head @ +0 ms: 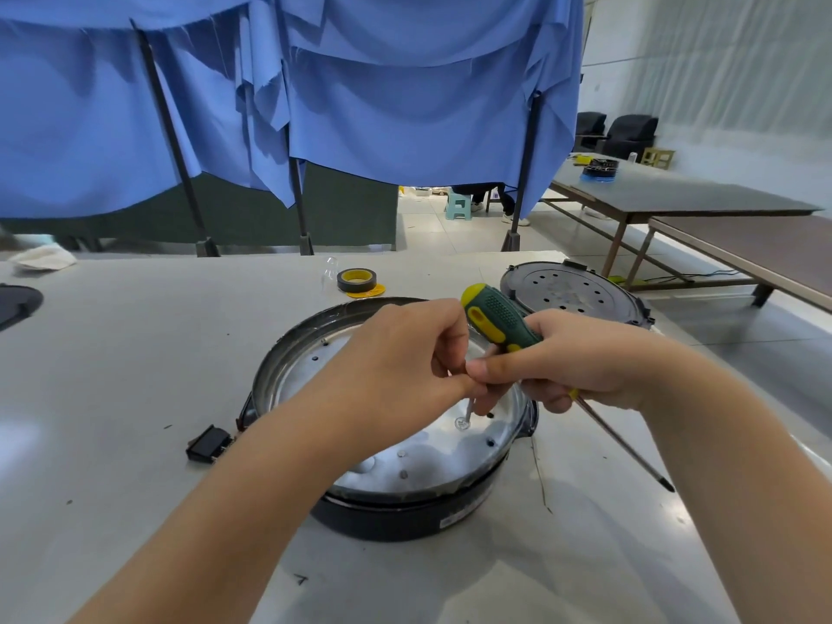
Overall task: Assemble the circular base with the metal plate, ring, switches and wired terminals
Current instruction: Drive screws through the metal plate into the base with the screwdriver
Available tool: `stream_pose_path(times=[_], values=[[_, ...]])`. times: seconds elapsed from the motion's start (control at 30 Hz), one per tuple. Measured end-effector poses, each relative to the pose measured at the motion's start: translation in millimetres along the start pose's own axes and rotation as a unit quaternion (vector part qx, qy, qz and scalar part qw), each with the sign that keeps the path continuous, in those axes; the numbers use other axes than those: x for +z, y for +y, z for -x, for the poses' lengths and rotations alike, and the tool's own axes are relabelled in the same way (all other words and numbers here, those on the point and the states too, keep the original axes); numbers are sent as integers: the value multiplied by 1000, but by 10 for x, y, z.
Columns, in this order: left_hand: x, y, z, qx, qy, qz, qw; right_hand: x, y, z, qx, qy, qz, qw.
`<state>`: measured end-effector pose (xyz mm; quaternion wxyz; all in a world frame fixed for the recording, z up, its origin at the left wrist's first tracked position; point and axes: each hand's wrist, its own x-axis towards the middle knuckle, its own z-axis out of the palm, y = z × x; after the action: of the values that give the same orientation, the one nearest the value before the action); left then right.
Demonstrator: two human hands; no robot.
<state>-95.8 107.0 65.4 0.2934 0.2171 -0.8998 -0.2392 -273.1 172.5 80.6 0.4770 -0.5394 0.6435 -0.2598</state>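
Shiny round metal plate (432, 461) already sits inside the black circular base (405, 515), centre of the white table (135, 353). Left hand (400, 353) pinches a small silver screw (468, 409) over the plate; right hand (581, 358) grips the green-and-yellow screwdriver (499, 315), tip pointing away from the base. So probably early fastening stage. Black rocker switch (208, 445) lies loose just beside the base, not fitted. Grey perforated round cover (572, 292) waits behind. Ring & wired terminals: can't tell.

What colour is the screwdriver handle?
Green with yellow inserts; the screwdriver handle shows clearly in the head view.
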Motion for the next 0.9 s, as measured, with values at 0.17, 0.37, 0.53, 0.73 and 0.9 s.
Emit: stream_pose_path(times=[0.17, 0.37, 0.53, 0.73, 0.9], values=[[18, 52, 20, 13, 9, -18, 1000, -40, 27, 3, -1, -1, -14, 1000], [45, 65, 22, 4, 4, 11, 1000, -76, 60, 22, -7, -14, -6, 1000], [78, 108, 36, 11, -13, 42, 999, -155, 106, 63, -19, -70, -15, 997], [-1, 96, 91, -57, -159, -59, 984, -172, 120, 80, 20, 7, 108, 994], [7, 89, 173, -105, -298, -158, 935, -73, 73, 56, 17, 55, 181, 982]])
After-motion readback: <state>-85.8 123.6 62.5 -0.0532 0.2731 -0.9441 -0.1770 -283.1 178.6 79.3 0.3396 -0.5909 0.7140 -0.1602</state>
